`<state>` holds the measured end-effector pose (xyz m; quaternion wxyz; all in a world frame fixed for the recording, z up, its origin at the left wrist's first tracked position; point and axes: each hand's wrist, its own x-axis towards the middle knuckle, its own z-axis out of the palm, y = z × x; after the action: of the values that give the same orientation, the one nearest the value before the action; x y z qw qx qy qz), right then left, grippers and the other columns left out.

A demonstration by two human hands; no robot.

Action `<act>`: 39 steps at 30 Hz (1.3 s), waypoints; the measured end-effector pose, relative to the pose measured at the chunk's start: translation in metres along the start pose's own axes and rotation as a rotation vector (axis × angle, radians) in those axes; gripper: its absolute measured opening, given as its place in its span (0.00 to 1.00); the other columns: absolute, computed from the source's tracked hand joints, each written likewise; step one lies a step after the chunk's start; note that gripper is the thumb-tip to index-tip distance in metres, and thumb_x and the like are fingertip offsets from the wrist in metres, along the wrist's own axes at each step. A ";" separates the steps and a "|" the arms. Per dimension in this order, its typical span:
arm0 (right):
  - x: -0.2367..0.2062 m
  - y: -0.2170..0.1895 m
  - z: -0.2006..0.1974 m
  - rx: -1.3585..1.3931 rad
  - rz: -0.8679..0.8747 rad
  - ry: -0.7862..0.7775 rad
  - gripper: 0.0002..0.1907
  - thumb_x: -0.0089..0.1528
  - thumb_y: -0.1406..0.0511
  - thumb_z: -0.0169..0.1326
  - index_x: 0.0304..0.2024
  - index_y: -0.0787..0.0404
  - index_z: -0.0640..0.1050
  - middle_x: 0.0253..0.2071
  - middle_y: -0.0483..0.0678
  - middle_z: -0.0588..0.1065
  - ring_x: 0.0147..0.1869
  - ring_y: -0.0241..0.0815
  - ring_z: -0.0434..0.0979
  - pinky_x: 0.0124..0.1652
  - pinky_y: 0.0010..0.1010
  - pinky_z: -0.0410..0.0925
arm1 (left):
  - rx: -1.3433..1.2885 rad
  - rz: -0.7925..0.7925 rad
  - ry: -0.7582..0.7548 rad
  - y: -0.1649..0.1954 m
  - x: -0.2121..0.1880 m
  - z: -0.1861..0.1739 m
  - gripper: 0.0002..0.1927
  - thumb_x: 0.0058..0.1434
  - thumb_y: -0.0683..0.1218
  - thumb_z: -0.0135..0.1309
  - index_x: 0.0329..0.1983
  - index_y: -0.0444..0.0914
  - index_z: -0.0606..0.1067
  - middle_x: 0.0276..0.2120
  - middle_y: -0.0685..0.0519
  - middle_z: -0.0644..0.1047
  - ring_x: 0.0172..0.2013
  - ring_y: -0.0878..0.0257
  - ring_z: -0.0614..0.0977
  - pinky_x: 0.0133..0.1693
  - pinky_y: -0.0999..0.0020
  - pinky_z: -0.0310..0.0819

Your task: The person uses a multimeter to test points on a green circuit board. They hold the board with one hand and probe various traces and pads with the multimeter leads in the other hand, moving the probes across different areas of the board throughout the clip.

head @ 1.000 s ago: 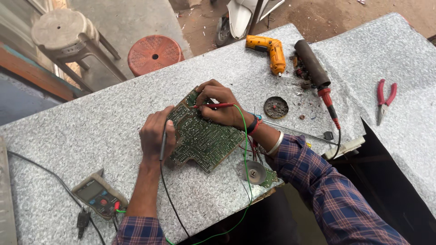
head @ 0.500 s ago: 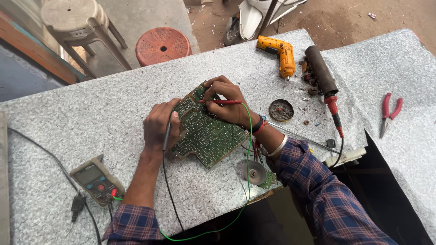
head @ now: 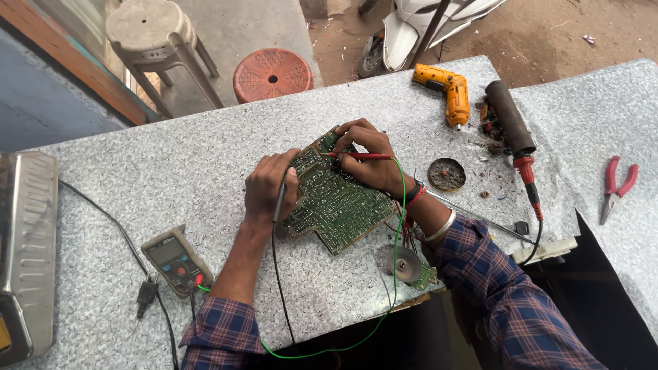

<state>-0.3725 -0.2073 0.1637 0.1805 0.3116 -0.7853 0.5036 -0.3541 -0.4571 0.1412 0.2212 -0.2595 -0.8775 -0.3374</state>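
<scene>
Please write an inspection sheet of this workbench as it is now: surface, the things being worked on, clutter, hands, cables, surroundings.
Surface: grey speckled table, dusty near the tools.
Job's things: green circuit board lying flat; red probe and black probe both on it; multimeter at the left.
Clutter: yellow drill, black soldering tool, round tin, red pliers, metal box.
Hands: left hand holds the black probe; right hand holds the red probe.
Cables: green lead and black lead hang over the front edge.
Surroundings: two stools, a scooter, bare ground.
</scene>
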 end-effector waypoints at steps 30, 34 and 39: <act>0.004 -0.019 -0.006 -0.149 -0.144 -0.267 0.14 0.70 0.61 0.53 0.56 0.56 0.79 0.58 0.48 0.75 0.67 0.48 0.69 0.66 0.42 0.60 | 0.158 0.187 0.098 0.014 -0.013 0.018 0.41 0.75 0.71 0.18 0.79 0.40 0.49 0.75 0.40 0.53 0.74 0.38 0.55 0.72 0.41 0.51; 0.005 -0.019 -0.005 -0.140 -0.155 -0.303 0.10 0.70 0.62 0.54 0.52 0.50 0.82 0.59 0.43 0.75 0.70 0.47 0.66 0.68 0.43 0.57 | 0.144 0.154 0.109 0.016 -0.013 0.025 0.41 0.75 0.71 0.16 0.80 0.41 0.47 0.77 0.40 0.50 0.75 0.38 0.53 0.73 0.40 0.48; 0.003 -0.012 -0.003 -0.163 -0.154 -0.326 0.10 0.68 0.60 0.56 0.50 0.50 0.82 0.60 0.42 0.75 0.71 0.47 0.65 0.68 0.43 0.56 | 0.106 0.087 0.119 0.012 -0.015 0.027 0.43 0.75 0.71 0.15 0.80 0.39 0.45 0.77 0.40 0.48 0.76 0.39 0.51 0.73 0.40 0.47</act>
<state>-0.3666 -0.2088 0.1746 0.1135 0.4324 -0.8162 0.3660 -0.3411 -0.4352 0.1206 0.3006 -0.2647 -0.8674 -0.2953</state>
